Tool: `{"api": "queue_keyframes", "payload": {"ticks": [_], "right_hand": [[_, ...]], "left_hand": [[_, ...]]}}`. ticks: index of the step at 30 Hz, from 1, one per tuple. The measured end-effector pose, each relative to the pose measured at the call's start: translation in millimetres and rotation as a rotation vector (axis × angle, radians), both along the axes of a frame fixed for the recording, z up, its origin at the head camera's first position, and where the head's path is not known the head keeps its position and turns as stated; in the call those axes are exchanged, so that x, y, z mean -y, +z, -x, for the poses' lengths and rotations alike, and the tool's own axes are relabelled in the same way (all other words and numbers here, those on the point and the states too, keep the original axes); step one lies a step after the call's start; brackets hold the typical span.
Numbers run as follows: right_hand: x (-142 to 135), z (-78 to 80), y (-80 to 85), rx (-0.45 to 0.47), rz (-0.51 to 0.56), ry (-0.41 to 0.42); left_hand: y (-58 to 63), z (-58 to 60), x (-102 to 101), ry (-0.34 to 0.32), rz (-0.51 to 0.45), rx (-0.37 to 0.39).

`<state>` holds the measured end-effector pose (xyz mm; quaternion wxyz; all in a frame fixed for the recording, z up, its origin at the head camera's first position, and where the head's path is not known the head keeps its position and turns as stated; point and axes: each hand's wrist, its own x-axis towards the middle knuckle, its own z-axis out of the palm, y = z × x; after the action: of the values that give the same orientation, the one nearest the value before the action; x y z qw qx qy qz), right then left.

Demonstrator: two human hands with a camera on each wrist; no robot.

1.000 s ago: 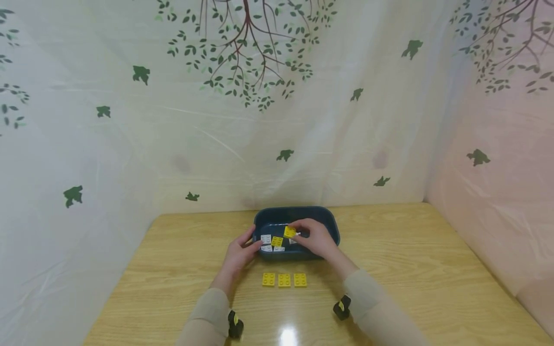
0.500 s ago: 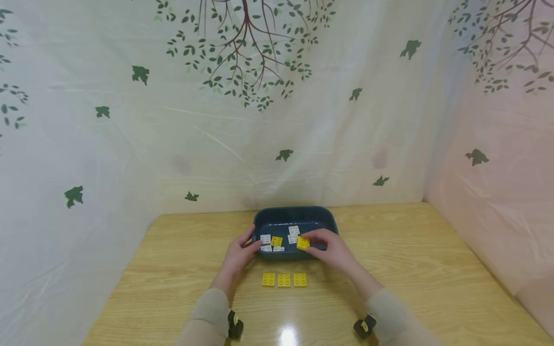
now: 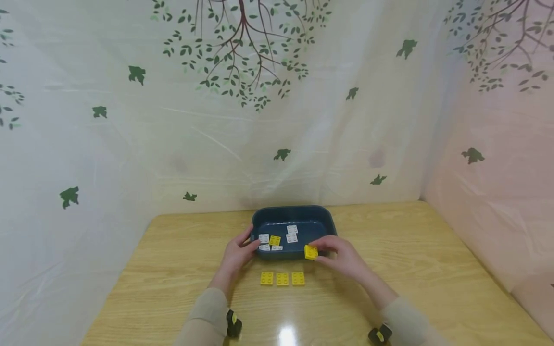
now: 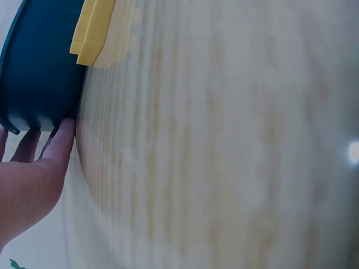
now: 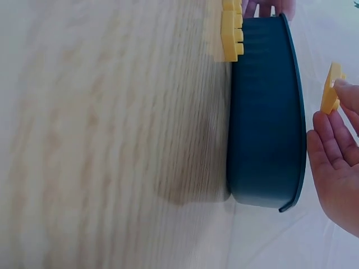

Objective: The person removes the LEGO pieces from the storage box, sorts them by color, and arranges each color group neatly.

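My right hand (image 3: 342, 254) pinches a yellow brick (image 3: 310, 252) between thumb and fingers. Change: versus 1 s ago, hand and brick are nearer and further right, off the middle of the dark blue tray (image 3: 313, 230) and over at its near right rim. Right wrist view puts the brick above rim level, not touching the tray. The pair of white bricks (image 3: 292, 229), partly behind my hand 1 s ago, now shows clearly. My left hand (image 3: 235, 253) hasn't really shifted: fingers extended, touching the tray's left end, not visibly curled round it; probably steadying.

My read: mid-transfer, brick lifted out, not yet down on the desk (image 3: 433, 259). The row of 3 yellow bricks (image 3: 282, 279) lies on the desk just on the near side of the tray, side by side with small gaps, unchanged. 1 loose yellow brick (image 3: 274, 240) is in the tray's left part among 3 more white bricks (image 3: 264, 238), so yellow isn't all out yet.

Writing: none readable. Brick studs show, any marks on them too small to tell. No label on the visible tray walls. Black devices (image 3: 234, 324) at my cuffs have a yellow patch, no legible text. Backdrop (image 3: 207, 144): printed branches and leaves, no lettering seen.
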<state>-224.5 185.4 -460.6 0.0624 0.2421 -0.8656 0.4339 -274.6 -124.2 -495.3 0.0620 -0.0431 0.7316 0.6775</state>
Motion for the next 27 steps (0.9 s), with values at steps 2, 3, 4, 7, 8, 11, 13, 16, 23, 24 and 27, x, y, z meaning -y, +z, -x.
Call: {"api": "queue_keyframes", "payload": {"ticks": [2,3,4,7,8,11,13,16,23,24,27], "right_hand": [[-2,-2.2,0.0,-0.008,-0.025,0.007],[-3,-3.3,-0.3,-0.012,-0.036,0.015],[-4,-4.4,-0.4,-0.01,-0.043,0.021],[-6,-7.1,-1.4,-0.003,-0.064,0.04],[-7,-7.7,-2.1,0.005,-0.073,0.042],[-9,-9.0,-4.5,0.035,-0.106,0.037],[-9,-9.5,-6.0,0.052,-0.123,0.035],[-10,-9.9,-9.1,0.05,-0.133,0.054],[-12,-11.3,-16.7,0.016,-0.136,0.119],[-12,-11.5,-17.4,0.015,-0.139,0.123],[-13,-11.1,-20.9,-0.007,-0.151,0.14]], "left_hand": [[0.2,-0.4,0,-0.003,-0.002,-0.003],[0.2,-0.4,0,-0.005,-0.002,-0.005],[0.1,-0.3,0,-0.005,-0.002,-0.006],[-0.4,-0.1,0,-0.008,0.0,-0.006],[-0.6,-0.1,0,-0.009,0.002,-0.008],[-0.3,-0.4,0,-0.009,0.007,-0.007],[0.0,-0.8,0,-0.007,0.011,-0.012],[0.6,-1.5,1,-0.012,0.013,-0.028],[1.2,-1.7,1,-0.016,0.006,-0.028],[1.2,-2.0,1,-0.016,0.01,-0.028],[0.9,-2.3,1,-0.014,0.015,-0.029]]}}
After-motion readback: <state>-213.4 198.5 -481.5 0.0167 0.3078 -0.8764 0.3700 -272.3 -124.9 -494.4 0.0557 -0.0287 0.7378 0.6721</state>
